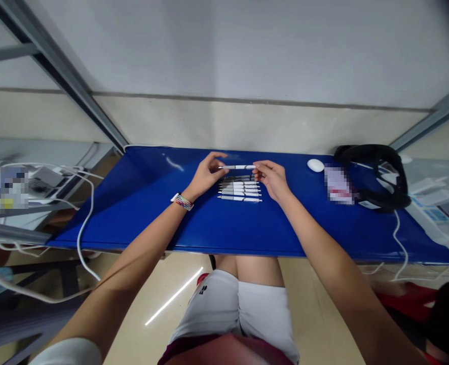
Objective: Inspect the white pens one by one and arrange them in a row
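A slim white pen [243,167] with a dark band and a silver end lies level between my two hands, above the far side of a row of pens. My right hand [273,178] pinches its right end between thumb and fingers. The fingers of my left hand [208,174] are curled at its left, pointed end, with the index finger raised above it. Just below, several similar pens [243,191] lie side by side on the blue tabletop [224,230], their tips to the left. A patterned band [182,202] circles my left wrist.
At right on the table are a white rounded object [315,165], a blurred-out pinkish item [338,185] and a black headset-like strap [394,177]. White cables [87,228] hang at the left. Metal frame posts [76,91] and a wall stand behind. Part of another person [448,314] shows lower right.
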Tool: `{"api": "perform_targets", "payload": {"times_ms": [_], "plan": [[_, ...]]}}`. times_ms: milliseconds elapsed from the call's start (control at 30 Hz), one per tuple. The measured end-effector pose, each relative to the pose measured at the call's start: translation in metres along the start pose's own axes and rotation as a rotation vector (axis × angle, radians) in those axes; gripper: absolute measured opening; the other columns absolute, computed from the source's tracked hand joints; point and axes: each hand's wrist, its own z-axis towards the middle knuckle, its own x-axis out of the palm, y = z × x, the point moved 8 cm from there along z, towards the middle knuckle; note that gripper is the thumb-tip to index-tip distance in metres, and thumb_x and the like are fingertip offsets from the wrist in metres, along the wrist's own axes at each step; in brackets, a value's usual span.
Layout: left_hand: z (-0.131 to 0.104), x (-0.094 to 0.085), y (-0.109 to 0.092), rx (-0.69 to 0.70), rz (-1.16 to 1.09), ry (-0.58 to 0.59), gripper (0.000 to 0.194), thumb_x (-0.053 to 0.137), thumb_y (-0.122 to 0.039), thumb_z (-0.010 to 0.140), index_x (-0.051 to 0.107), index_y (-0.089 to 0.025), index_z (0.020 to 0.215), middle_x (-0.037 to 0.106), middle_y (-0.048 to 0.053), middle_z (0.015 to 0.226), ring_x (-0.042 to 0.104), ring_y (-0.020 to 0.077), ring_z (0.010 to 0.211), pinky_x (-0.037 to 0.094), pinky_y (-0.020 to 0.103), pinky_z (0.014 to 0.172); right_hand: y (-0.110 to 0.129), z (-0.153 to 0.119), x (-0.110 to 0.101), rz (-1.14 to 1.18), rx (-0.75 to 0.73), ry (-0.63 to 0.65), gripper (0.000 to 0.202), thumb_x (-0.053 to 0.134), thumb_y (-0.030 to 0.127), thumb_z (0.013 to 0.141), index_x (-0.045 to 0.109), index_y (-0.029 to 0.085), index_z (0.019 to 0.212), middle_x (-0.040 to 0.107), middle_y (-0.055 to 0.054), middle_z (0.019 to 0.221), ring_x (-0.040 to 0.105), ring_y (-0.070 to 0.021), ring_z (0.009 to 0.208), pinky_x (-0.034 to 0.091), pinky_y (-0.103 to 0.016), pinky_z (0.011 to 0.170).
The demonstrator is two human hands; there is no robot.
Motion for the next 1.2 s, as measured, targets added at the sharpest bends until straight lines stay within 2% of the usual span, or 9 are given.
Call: {"api": "perform_targets", "payload": {"times_ms": [67, 200, 300, 400, 500, 633, 833, 1033, 1200], "plan": [[0.000, -0.002, -0.001, 0.012, 0.002, -0.021, 0.045, 0.085, -0.039, 0.087, 0.069, -0.020, 0.125, 0.075, 0.005, 0.094, 0.071, 0.0170, 0.082, 0.055, 0.031, 0.082, 0.000, 0.001, -0.002, 0.005, -0.007, -0.010, 0.027, 0.089, 0.042, 0.075, 0.079, 0.022, 0.090, 0.071, -0.003, 0.077, 0.064, -0.0146, 0.069, 0.054, -0.030, 0.065], [0.000, -0.001, -0.001, 0.003, -0.004, -0.004, 0.040, 0.075, -0.042, 0.096, 0.070, -0.019, 0.128, 0.078, 0.006, 0.091, 0.075, 0.0201, 0.087, 0.056, 0.035, 0.087, -0.001, 0.002, -0.003, 0.028, 0.000, -0.015, 0.027, 0.089, 0.040, 0.074, 0.080, 0.021, 0.090, 0.072, -0.003, 0.077, 0.064, -0.0147, 0.069, 0.054, -0.030, 0.065], [0.000, -0.003, -0.005, 0.044, 0.025, -0.025, 0.053, 0.083, -0.037, 0.088, 0.068, -0.022, 0.136, 0.081, 0.009, 0.111, 0.075, 0.0226, 0.104, 0.055, 0.035, 0.093, 0.000, 0.002, -0.003, 0.047, 0.003, -0.019, 0.025, 0.089, 0.038, 0.074, 0.080, 0.021, 0.089, 0.072, -0.003, 0.076, 0.063, -0.0145, 0.068, 0.054, -0.030, 0.065], [0.000, -0.003, 0.000, -0.026, 0.058, -0.017, 0.030, 0.074, -0.045, 0.096, 0.080, -0.018, 0.109, 0.082, 0.008, 0.099, 0.075, 0.0203, 0.092, 0.055, 0.034, 0.089, 0.001, 0.001, -0.001, 0.042, 0.001, -0.014, 0.024, 0.088, 0.038, 0.075, 0.080, 0.021, 0.089, 0.071, -0.003, 0.076, 0.063, -0.0145, 0.068, 0.053, -0.030, 0.065], [0.000, -0.003, 0.005, -0.095, 0.066, -0.019, 0.031, 0.075, -0.046, 0.094, 0.082, -0.017, 0.089, 0.080, 0.007, 0.084, 0.072, 0.0186, 0.079, 0.055, 0.033, 0.083, 0.001, -0.001, 0.000, 0.040, 0.005, -0.012, 0.022, 0.087, 0.037, 0.076, 0.080, 0.021, 0.089, 0.071, -0.003, 0.075, 0.062, -0.0145, 0.067, 0.052, -0.030, 0.064], [0.001, -0.007, 0.004, -0.079, -0.012, -0.072, 0.029, 0.080, -0.045, 0.090, 0.084, -0.017, 0.094, 0.082, 0.007, 0.086, 0.074, 0.0186, 0.081, 0.056, 0.033, 0.084, -0.001, -0.002, 0.002, 0.108, 0.089, 0.000, 0.018, 0.085, 0.031, 0.077, 0.079, 0.019, 0.088, 0.069, -0.003, 0.071, 0.059, -0.0136, 0.064, 0.049, -0.027, 0.059], [0.002, -0.004, 0.005, -0.075, -0.105, -0.089, 0.031, 0.085, -0.045, 0.086, 0.083, -0.016, 0.097, 0.082, 0.008, 0.088, 0.073, 0.0173, 0.081, 0.057, 0.032, 0.082, -0.003, -0.010, 0.018, 0.502, 0.340, 0.185, 0.033, 0.072, 0.038, 0.089, 0.076, 0.018, 0.114, 0.071, -0.004, 0.085, 0.062, -0.0140, 0.073, 0.051, -0.024, 0.057], [0.002, -0.004, 0.005, -0.069, -0.134, -0.104, 0.030, 0.088, -0.040, 0.084, 0.083, -0.017, 0.102, 0.083, 0.009, 0.093, 0.076, 0.0190, 0.087, 0.059, 0.035, 0.087, 0.001, -0.010, 0.019, 0.538, 0.299, 0.160, 0.015, 0.069, 0.031, 0.095, 0.072, 0.022, 0.106, 0.064, -0.001, 0.079, 0.058, -0.0127, 0.069, 0.050, -0.022, 0.055], [0.001, -0.003, 0.008, -0.070, -0.171, -0.099, 0.033, 0.088, -0.041, 0.084, 0.083, -0.018, 0.107, 0.083, 0.010, 0.098, 0.078, 0.0223, 0.095, 0.059, 0.039, 0.096, 0.003, -0.010, 0.020, 0.594, 0.278, 0.152, 0.015, 0.069, 0.030, 0.096, 0.071, 0.023, 0.109, 0.064, -0.001, 0.079, 0.059, -0.0130, 0.072, 0.052, -0.023, 0.057]]}}
